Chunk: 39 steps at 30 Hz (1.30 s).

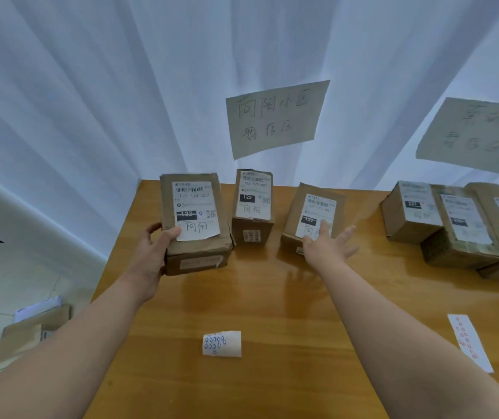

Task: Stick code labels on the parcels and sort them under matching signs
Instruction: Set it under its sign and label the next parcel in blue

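I log three parcels in a row at the back of the table (287, 297), below the left sign (275, 119): left parcel (195, 219), middle parcel (252, 204), right parcel (311, 213). Further right, a cluster of three parcels (453, 234), touching, below the right sign (475, 134). Label sheet (222, 343) front centre; label strip (468, 343) front right. Boxes (30, 325) on the floor, left of the table.

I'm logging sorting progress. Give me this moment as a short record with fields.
left hand: grips leftmost 122 parcel
right hand: open, fingers spread, at third 122 parcel
middle 122 parcel: stands untouched below left sign
right parcel group: three, 231 legible on two, below right sign
label sheets: blue sheet, red sheet, on table
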### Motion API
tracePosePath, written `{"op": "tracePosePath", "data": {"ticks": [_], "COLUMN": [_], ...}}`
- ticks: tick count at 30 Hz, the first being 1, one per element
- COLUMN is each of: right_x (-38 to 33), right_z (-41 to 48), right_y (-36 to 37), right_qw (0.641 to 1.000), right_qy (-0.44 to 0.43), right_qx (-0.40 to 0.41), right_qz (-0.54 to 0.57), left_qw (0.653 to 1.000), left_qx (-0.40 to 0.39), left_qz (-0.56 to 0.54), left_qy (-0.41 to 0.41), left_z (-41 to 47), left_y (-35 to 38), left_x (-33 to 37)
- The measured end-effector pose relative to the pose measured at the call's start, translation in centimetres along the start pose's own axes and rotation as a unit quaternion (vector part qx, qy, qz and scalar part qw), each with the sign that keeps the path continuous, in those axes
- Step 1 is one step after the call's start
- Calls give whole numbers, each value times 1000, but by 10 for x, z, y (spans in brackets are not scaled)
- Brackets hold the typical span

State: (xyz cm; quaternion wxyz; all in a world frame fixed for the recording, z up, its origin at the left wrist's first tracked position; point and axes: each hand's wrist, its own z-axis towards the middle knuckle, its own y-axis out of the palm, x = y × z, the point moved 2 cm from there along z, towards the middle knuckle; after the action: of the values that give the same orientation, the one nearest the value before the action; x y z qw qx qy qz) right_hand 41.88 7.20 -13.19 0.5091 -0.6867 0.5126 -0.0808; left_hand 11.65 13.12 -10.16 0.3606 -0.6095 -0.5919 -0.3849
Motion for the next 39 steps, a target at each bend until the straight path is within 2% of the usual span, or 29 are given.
{"op": "tracePosePath", "data": {"ticks": [4,9,13,17,21,24,26,28,32,36,39], "right_x": [-7,-16,-23,-26,-24,-28,-30,-27,-10,24,60], "right_z": [14,34,54,56,56,53,48,39,10,-19,-35], "right_y": [13,20,20,23,24,22,18,15,11,19,26], "right_qw": [998,996,994,994,992,987,982,979,967,961,965], "right_qy": [25,-71,-107,-110,-98,-92,-96,-120,-207,-233,-231], "right_qx": [-25,-1,-11,1,22,3,1,36,83,54,18], "right_qz": [49,51,28,13,-71,-135,-161,-159,-125,-139,-126], "left_qw": [997,991,986,983,978,973,970,965,939,908,884], "left_qx": [-26,-47,-48,-44,-34,5,41,65,46,-15,-5], "left_qz": [45,72,136,166,202,231,237,248,341,417,457], "left_qy": [-65,-101,-86,-64,-44,-21,-37,-53,-27,-45,-95], "left_z": [34,77,108,124,129,128,123,109,57,-11,-59], "left_y": [-14,-11,-4,8,15,17,14,12,4,-9,-10], "left_x": [-10,-17,-20,-15,-12,-12,-15,-21,-46,-98,-138]}}
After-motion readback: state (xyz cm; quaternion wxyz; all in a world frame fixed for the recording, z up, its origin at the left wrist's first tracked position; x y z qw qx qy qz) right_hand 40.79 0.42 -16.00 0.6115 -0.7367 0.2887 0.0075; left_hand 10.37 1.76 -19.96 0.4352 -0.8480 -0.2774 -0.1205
